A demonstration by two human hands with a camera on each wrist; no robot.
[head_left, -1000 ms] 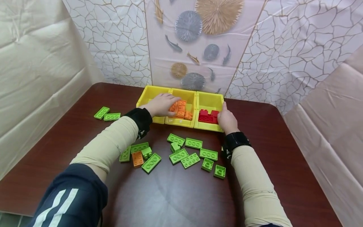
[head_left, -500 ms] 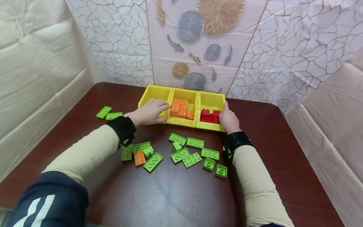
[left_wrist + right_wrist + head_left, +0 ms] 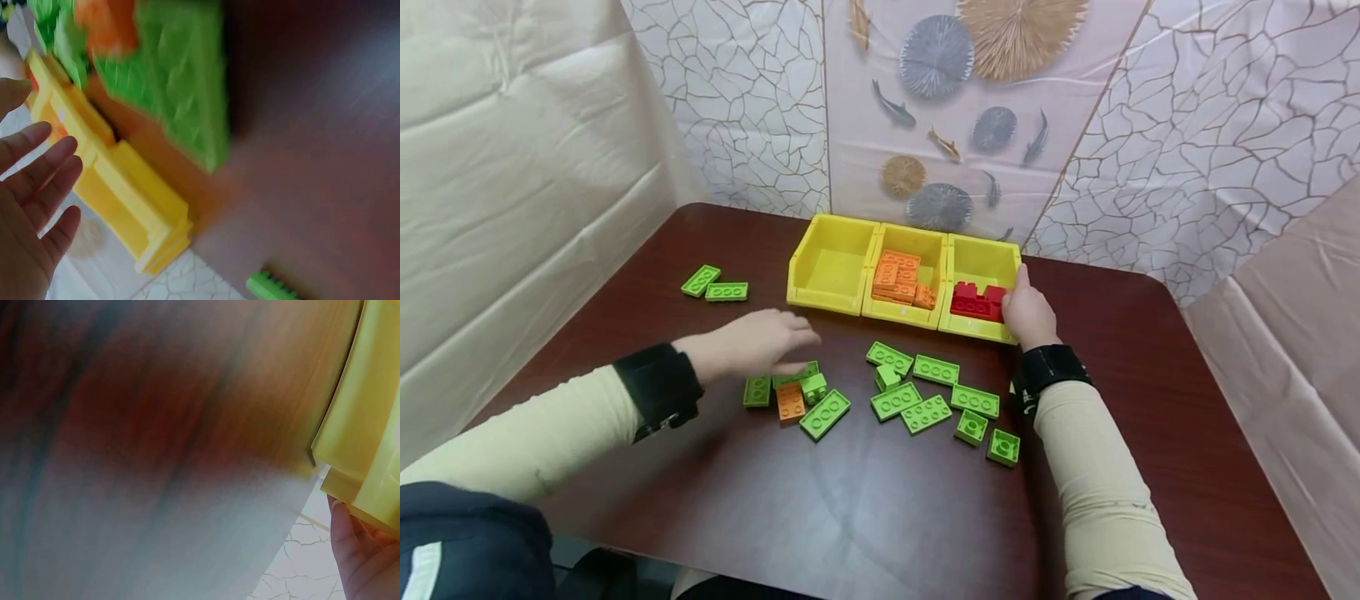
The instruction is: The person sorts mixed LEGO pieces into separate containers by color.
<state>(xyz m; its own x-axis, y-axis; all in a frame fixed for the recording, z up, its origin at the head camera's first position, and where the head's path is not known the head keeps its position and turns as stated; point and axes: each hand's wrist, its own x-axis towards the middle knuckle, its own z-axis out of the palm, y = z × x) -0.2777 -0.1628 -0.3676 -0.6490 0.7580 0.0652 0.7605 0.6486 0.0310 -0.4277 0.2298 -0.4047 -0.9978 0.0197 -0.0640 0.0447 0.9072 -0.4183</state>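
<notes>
Bricks (image 3: 927,413) of studded green plastic lie loose on the dark reddish-brown table (image 3: 880,517), most near the person, two off at the far left. Over the left-hand cluster, beside one loose orange brick (image 3: 790,404), hangs the left hand (image 3: 756,342), fingers loosely extended, thumb apart. The right hand (image 3: 1032,315) grips the outer side wall of the right-hand yellow bin (image 3: 973,327), where red bricks (image 3: 973,302) sit. Orange bricks (image 3: 895,277) fill part of the adjoining middle bin (image 3: 898,312).
</notes>
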